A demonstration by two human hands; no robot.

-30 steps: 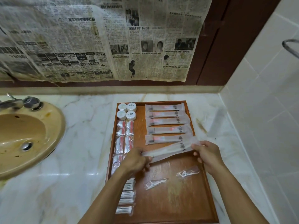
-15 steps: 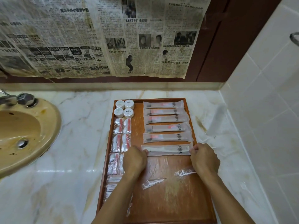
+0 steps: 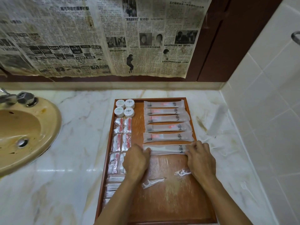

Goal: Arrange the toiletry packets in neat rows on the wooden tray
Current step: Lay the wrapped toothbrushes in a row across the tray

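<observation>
On wooden tray, 1 o'clock zone: sixth long packet, tilted and lifted a second ago, now flat below five others. Left hand, right hand pinch its ends, grip closed. Row nearly squared; floss picks remain loose.

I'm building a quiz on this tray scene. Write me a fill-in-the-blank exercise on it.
1. The long packets in the tray's right column number ____.
2. Both hands, left and right, hold the ____ long packet of that column by its ends.
3. The round tubs in the tray's far left corner number ____.
4. The sink lies to the tray's ____.

Missing words: six; nearest; four; left
</observation>
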